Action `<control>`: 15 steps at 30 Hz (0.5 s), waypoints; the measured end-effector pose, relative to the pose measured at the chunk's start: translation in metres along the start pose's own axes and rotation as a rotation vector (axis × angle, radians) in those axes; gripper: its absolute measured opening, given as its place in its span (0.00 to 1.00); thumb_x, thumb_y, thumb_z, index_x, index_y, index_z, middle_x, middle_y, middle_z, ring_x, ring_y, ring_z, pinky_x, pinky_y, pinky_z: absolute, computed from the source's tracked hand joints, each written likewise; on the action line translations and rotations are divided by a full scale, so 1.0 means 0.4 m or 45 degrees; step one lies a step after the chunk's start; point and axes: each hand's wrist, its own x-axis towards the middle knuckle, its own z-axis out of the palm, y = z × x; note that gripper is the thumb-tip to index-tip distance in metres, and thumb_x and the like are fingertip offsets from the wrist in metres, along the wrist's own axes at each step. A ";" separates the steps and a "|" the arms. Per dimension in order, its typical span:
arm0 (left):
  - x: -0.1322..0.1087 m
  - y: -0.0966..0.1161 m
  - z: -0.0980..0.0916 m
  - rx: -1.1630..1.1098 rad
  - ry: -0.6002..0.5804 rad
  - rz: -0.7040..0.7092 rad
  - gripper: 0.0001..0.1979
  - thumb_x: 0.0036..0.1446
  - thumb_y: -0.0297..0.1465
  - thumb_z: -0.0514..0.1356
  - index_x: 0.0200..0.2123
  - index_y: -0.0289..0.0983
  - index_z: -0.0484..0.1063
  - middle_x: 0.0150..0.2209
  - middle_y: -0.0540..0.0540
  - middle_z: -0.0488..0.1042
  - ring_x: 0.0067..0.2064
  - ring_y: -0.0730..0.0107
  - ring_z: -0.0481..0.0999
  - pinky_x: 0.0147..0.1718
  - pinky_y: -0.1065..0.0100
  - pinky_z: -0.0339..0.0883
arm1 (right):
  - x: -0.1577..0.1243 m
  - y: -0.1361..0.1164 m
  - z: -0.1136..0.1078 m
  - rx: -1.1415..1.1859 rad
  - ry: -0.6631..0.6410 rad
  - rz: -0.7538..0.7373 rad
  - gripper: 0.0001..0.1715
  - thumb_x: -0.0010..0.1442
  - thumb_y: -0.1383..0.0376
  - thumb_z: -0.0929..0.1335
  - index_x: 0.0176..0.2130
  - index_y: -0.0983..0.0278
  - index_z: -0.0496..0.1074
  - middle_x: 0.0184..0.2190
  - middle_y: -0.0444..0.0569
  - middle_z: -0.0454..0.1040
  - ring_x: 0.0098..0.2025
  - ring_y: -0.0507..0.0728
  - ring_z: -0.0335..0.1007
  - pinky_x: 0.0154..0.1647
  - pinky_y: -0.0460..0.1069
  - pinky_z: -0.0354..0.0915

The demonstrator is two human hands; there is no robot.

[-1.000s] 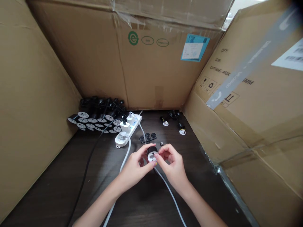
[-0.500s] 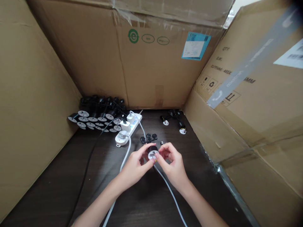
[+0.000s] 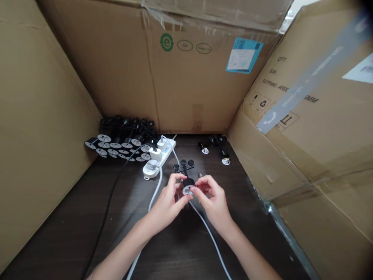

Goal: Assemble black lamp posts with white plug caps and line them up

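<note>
Work in hand: both hands hold a round plug (image 3: pixel 188 187) up over the bench, with its black cylindrical body and white disc face; the fingers work at the disc's rim.
Left grip: the left hand (image 3: pixel 166 203) holds narrow, thumb and fingers pinching the black body from the side.
Right grip: the right hand (image 3: pixel 212 203) also holds narrow, its fingertips (image 3: pixel 196 189) pressed to the white face.
Plug position: raised just above the dark wood bench (image 3: pixel 72 241), between the hands. A white cable (image 3: pixel 208 237) passes beneath it; whether they join, I cannot tell.
Next move: the piece calls for a steady two-handed hold, since the fingers hide part of the disc's edge.
Things nearby: a black three-pronged fitting (image 3: pixel 183 167) lies just ahead of the hands, with a small metal part (image 3: pixel 200 175) beside it.
Rest: a white power strip (image 3: pixel 159 158) carries white adapters, rows of black-and-white plug parts (image 3: pixel 116 146) stand at the back left, and cardboard walls (image 3: pixel 186 77) surround the bench.
</note>
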 end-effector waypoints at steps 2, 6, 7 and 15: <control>-0.001 -0.005 0.003 -0.010 0.004 0.017 0.16 0.57 0.32 0.54 0.46 0.39 0.51 0.34 0.50 0.68 0.30 0.76 0.68 0.28 0.75 0.64 | 0.001 0.000 -0.001 -0.007 0.013 -0.031 0.06 0.55 0.65 0.68 0.34 0.64 0.66 0.29 0.43 0.64 0.26 0.47 0.60 0.26 0.42 0.61; -0.002 -0.009 0.003 0.085 0.004 0.046 0.15 0.58 0.33 0.54 0.46 0.39 0.54 0.35 0.49 0.69 0.36 0.73 0.70 0.32 0.72 0.64 | 0.006 -0.003 -0.009 -0.006 -0.033 -0.072 0.11 0.56 0.66 0.67 0.41 0.60 0.71 0.42 0.47 0.64 0.26 0.46 0.61 0.26 0.42 0.64; -0.003 -0.009 0.002 0.121 0.004 0.047 0.15 0.58 0.34 0.54 0.46 0.39 0.54 0.37 0.48 0.69 0.37 0.72 0.70 0.33 0.72 0.64 | 0.008 -0.003 -0.012 0.016 -0.063 -0.061 0.11 0.56 0.66 0.67 0.42 0.60 0.72 0.44 0.48 0.64 0.26 0.45 0.62 0.25 0.42 0.64; -0.007 -0.009 -0.005 0.295 0.016 0.070 0.18 0.58 0.35 0.54 0.50 0.42 0.54 0.42 0.47 0.71 0.39 0.69 0.70 0.33 0.70 0.62 | 0.012 -0.006 -0.016 0.287 -0.142 0.019 0.09 0.53 0.67 0.69 0.37 0.61 0.74 0.41 0.48 0.65 0.27 0.46 0.64 0.24 0.42 0.66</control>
